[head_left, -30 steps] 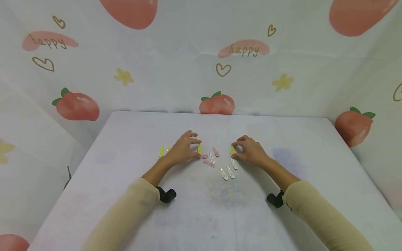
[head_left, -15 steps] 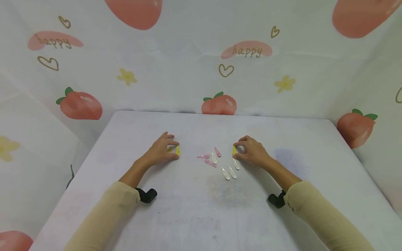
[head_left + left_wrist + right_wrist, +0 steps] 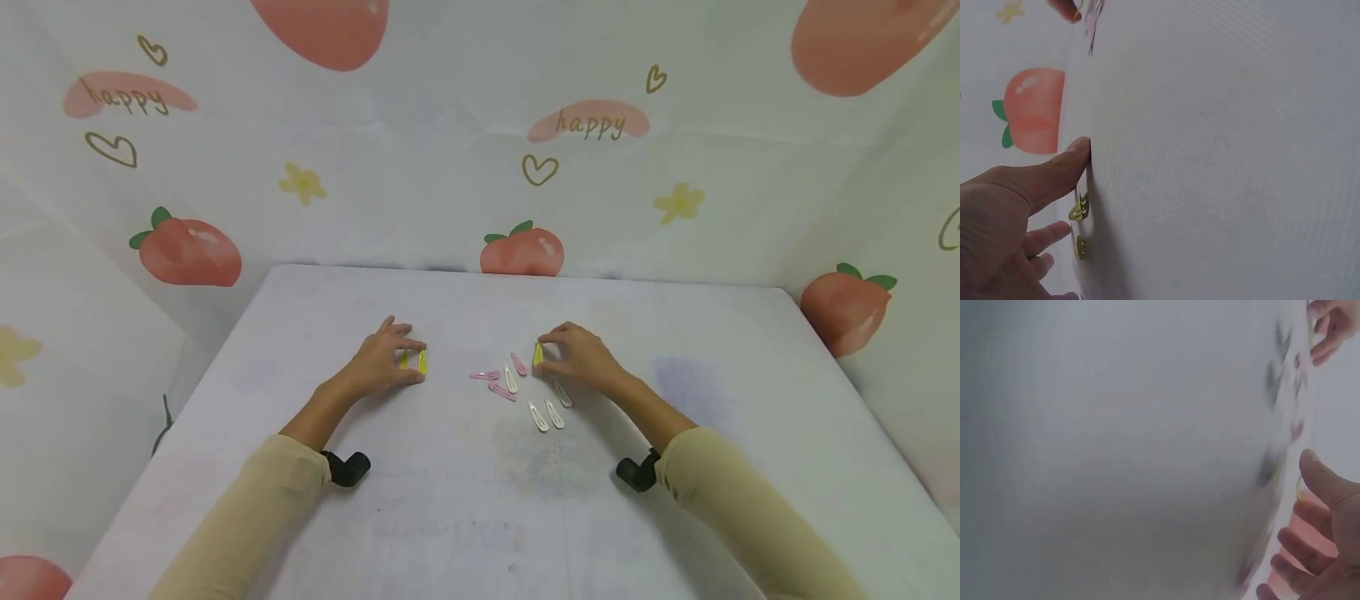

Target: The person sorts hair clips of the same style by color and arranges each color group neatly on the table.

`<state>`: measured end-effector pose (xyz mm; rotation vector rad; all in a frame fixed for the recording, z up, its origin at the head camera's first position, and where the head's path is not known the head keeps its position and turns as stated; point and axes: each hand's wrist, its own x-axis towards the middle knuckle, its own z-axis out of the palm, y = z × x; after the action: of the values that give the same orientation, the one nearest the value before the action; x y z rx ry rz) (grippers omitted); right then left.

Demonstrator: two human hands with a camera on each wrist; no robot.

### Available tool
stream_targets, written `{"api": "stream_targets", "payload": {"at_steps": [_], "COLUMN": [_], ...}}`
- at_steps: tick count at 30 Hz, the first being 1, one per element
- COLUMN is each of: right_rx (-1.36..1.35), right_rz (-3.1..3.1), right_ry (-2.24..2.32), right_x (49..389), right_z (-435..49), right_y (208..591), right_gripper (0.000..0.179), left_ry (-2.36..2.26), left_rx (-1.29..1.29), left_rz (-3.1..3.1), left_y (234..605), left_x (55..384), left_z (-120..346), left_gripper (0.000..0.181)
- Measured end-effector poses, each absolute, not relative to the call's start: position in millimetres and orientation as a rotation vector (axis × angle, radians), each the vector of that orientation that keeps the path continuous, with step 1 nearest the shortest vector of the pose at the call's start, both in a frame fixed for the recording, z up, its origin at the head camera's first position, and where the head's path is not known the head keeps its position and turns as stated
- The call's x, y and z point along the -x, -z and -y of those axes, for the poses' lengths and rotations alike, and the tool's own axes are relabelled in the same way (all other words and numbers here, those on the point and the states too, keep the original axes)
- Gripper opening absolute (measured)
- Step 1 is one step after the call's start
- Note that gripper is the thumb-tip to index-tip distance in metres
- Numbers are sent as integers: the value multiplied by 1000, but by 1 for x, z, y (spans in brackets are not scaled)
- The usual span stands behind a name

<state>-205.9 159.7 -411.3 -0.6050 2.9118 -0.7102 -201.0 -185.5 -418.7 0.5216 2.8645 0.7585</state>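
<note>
My left hand (image 3: 378, 362) is low over the table at left, thumb and forefinger spread about the ends of a yellow snap hair clip (image 3: 422, 363). In the left wrist view this clip (image 3: 1079, 207) lies apart from the thumb; a second yellow clip (image 3: 1081, 247) is beside it. Between thumb and forefinger my right hand (image 3: 581, 358) pinches another yellow hair clip (image 3: 537, 355), just right of the loose group. That group includes pink clips (image 3: 519, 364) and white clips (image 3: 510, 380), with one white clip (image 3: 563, 394) partly under the right hand.
Two white clips (image 3: 537, 417) lie nearest my body, below the group. The white table (image 3: 465, 508) ends at the back against a cloth (image 3: 420, 167) printed with peaches. Black wrist cameras (image 3: 637, 472) sit at both cuffs.
First my left hand carries its yellow clip leftward, away from the pink clips, then stays there. Lately my right hand has shifted left with its yellow clip, uncovering the spot above a white clip.
</note>
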Motion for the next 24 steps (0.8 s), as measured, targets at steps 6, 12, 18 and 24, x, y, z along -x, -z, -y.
{"api": "stream_targets", "payload": {"at_steps": [6, 12, 18, 24], "right_rx": [717, 817, 815, 817], "right_rz": [-2865, -2843, -2832, -2878], "right_ry": [673, 599, 548, 560], "right_x": [209, 209, 207, 207], "right_z": [-111, -65, -36, -24], "right_y": [407, 409, 410, 414], "right_gripper": [53, 48, 48, 46], "left_ry": [-710, -677, -687, -660], "left_rx": [-538, -552, -560, -564], "left_rz": [-2882, -2894, -2886, -2894], "left_y": [418, 418, 416, 415], "left_x": [201, 200, 198, 197], "left_z": [186, 185, 184, 185], "left_gripper": [51, 50, 49, 49]}}
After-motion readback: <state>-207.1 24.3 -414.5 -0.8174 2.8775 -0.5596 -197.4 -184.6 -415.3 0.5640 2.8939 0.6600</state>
